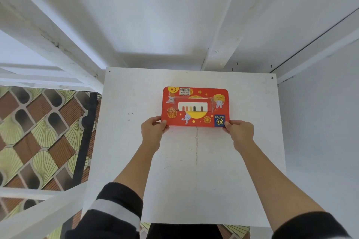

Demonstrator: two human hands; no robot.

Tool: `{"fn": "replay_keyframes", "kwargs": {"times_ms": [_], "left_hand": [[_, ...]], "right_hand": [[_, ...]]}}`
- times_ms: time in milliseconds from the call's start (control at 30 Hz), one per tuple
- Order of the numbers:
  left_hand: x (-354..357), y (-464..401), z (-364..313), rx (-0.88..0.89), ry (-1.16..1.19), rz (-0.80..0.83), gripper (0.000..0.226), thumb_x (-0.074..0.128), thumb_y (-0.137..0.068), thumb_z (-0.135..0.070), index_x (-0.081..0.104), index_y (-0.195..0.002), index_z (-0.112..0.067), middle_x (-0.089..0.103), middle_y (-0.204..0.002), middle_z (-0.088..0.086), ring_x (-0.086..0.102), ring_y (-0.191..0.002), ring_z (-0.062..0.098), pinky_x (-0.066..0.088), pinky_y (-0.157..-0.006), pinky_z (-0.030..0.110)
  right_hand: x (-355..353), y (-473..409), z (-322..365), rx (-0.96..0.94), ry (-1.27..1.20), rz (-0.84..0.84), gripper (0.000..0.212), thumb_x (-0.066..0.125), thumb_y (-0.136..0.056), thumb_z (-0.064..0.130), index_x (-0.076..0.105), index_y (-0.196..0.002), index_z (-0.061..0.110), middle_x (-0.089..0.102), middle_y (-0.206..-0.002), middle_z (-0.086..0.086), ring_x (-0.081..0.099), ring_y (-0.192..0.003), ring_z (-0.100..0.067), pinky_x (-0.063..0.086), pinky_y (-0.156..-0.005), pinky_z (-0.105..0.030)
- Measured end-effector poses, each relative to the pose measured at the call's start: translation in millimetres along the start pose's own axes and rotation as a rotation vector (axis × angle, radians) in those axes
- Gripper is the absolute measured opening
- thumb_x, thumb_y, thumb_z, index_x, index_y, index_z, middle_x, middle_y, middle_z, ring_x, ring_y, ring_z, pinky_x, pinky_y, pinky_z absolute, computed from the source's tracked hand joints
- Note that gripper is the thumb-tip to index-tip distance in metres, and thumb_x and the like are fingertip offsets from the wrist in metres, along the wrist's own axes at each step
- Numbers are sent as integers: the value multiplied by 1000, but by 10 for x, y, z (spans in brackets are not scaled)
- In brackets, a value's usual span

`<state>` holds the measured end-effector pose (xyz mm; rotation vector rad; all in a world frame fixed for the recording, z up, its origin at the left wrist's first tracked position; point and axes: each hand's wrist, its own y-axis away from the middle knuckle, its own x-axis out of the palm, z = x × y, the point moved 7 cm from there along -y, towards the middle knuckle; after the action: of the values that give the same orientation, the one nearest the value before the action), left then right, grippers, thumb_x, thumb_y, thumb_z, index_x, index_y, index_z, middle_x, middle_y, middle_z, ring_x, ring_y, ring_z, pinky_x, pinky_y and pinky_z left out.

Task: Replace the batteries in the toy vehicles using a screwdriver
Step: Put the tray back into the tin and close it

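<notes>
White painted table, scuffed, w/ a faint reddish line running down its middle, fills the centre of the view; white walls and white beams rise behind it.

Flat red rectangular box w/ rounded corners lies on the table at about 12 o'clock from the person, in the far half of the tabletop, long side across. Lid printed w/ yellow circles, cartoon rabbits, a barcode sticker near its far edge and a blue-and-yellow logo patch at the near right corner, print upside down to the viewer. Clear window in the lid's middle shows a white tray w/ a row of small upright items, brown, orange, yellow, black; can't tell what they are.

Left hand grips the box's near left corner at approx. 7 o'clock of the box, thumb on top of the lid, fingers curled under the edge. Right hand grips the near right corner at approx. 5 o'clock, thumb over the blue patch, fingers curled below. Both forearms bare, reaching fwd over the tabletop; dark sleeves pushed up, the left one w/ a white band.

Small dark screw heads sit in the table's far corners at 11 and 1 o'clock. At 9 o'clock, beyond the table's left edge, patterned floor tiles in brown and pale green fan shapes show below white rails, w/ a black post just beside the table edge.
</notes>
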<state>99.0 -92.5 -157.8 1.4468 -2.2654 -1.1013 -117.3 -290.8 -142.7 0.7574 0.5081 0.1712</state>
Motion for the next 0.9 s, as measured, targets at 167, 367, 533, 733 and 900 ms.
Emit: {"fn": "replay_keyframes", "kwargs": {"times_ms": [167,367,533,733,900], "left_hand": [[-46,-78,-143,190,-357,-7,45,66,-92,-14,51,-132,-2,54,-113,11,59,-89,20,53,-88,38],[271,-218,-661,471,-648,125,46,42,-104,-19,34,-149,-15,42,-141,13,51,-121,22,45,-87,25],[421,-452,-877,543,-827,216,47,40,-104,-10,33,-150,-11,41,-134,16,45,-127,26,49,-89,29],[531,-469,-688,511,-1042,356,68,39,-104,-12,-5,-155,-14,32,-135,17,44,-124,26,51,-97,39],[535,-434,-683,478,-1116,374,73,39,-103,-8,-12,-154,-16,33,-140,17,46,-123,27,52,-95,38]], "right_hand": [[-13,-3,166,-203,391,20,26,62,-89,12,59,-111,0,63,-109,-17,60,-90,-22,48,-77,-30],[238,-132,786,-488,501,124,38,45,-98,19,44,-136,17,41,-131,-14,49,-118,-24,46,-77,-26],[427,-244,928,-563,858,197,47,42,-98,20,31,-144,20,44,-126,-15,46,-118,-25,47,-90,-31],[516,-243,824,-527,915,283,51,33,-99,30,21,-146,18,43,-125,-13,50,-110,-18,48,-81,-25],[558,-219,758,-482,946,308,55,35,-98,35,15,-147,21,42,-131,-11,50,-117,-24,50,-94,-39]]}}
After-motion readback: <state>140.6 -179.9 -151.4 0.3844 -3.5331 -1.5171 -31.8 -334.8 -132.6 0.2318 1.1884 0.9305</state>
